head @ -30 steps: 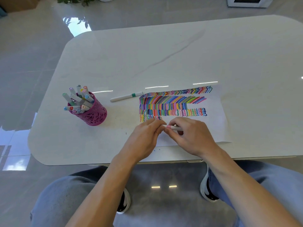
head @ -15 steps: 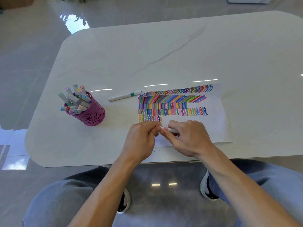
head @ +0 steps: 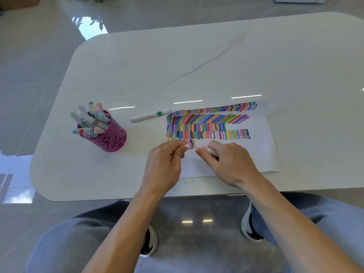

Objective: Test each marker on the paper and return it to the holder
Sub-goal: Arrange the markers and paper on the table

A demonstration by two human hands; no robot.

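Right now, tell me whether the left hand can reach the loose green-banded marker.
Probably yes: nothing stands between the left hand and the green-banded marker, though it pinches a cap.

White table (head: 197, 56) bears a magenta holder (head: 110, 138); a green-banded marker (head: 150, 115) lies between it and the scribbled paper (head: 262, 154).
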